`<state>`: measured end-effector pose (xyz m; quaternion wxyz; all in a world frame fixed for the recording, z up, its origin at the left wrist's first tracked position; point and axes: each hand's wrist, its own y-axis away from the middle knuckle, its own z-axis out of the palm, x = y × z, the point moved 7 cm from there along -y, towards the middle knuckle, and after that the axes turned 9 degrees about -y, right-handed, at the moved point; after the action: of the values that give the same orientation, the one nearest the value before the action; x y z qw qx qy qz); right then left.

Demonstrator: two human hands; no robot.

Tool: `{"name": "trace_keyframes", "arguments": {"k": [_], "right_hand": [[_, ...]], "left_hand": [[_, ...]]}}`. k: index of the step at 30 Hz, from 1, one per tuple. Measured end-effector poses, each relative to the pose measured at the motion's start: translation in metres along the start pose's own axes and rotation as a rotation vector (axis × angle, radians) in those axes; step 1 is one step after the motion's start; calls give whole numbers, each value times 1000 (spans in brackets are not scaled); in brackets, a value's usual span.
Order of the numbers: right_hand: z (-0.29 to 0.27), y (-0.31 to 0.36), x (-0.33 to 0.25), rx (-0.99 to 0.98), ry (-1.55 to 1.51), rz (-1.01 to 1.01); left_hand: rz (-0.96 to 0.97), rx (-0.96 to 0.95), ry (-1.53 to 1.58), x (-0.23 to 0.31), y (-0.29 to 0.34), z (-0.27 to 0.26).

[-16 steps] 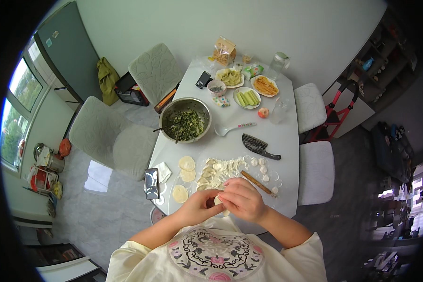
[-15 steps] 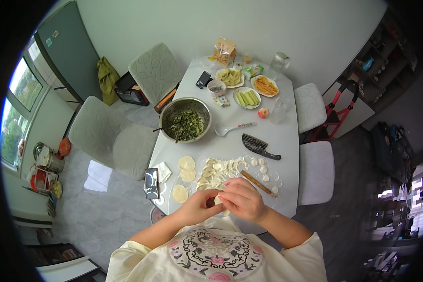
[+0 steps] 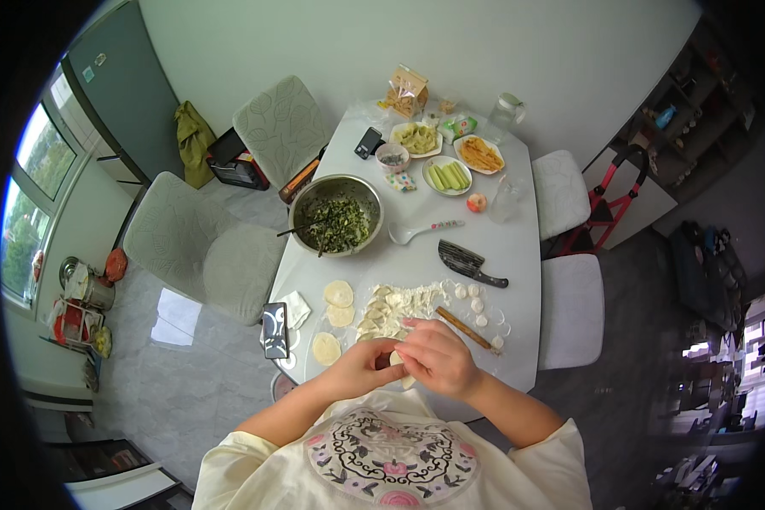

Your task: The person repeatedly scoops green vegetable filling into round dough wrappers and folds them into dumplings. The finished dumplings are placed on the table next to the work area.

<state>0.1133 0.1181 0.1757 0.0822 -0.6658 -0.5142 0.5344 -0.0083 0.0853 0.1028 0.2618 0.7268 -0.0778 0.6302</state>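
Close to my body, at the table's near edge, my left hand [image 3: 359, 374] and my right hand [image 3: 440, 357] meet around a pale dumpling [image 3: 396, 359]. Fingers of both are closed on its dough edge and cover most of it. Just beyond them lie several folded dumplings [image 3: 374, 321] in loose white flour [image 3: 408, 296]. Three round flat dumpling wrappers [image 3: 325, 348] rest left of the flour. To the right are a wooden rolling pin [image 3: 466, 328] and several small dough balls [image 3: 476, 305].
A steel bowl [image 3: 376, 204] of chopped green filling stands mid-left, with chopsticks in it. Behind the flour lie a white spoon [image 3: 402, 235] and a dark cleaver [image 3: 461, 259]. A phone [image 3: 274, 330] sits at the left edge. Plates of food and a glass jug [image 3: 503, 117] occupy the far end.
Both hands stay together on the dumpling, with only a slight shift of the fingers; the right fingers have curled a little lower. Nothing else on the table has moved.
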Motion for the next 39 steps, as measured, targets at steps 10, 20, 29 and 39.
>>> {"name": "trace_keyframes", "arguments": {"k": [10, 20, 29, 39], "right_hand": [[7, 28, 18, 259, -154, 416], [36, 34, 47, 21, -35, 269], [48, 56, 63, 115, 14, 374], [86, 84, 79, 84, 30, 429]], "left_hand": [[242, 137, 412, -6, -5, 3], [-9, 166, 655, -56, -9, 12], [-107, 159, 1118, -77, -2, 0], [-194, 94, 1048, -127, -1, 10]]}}
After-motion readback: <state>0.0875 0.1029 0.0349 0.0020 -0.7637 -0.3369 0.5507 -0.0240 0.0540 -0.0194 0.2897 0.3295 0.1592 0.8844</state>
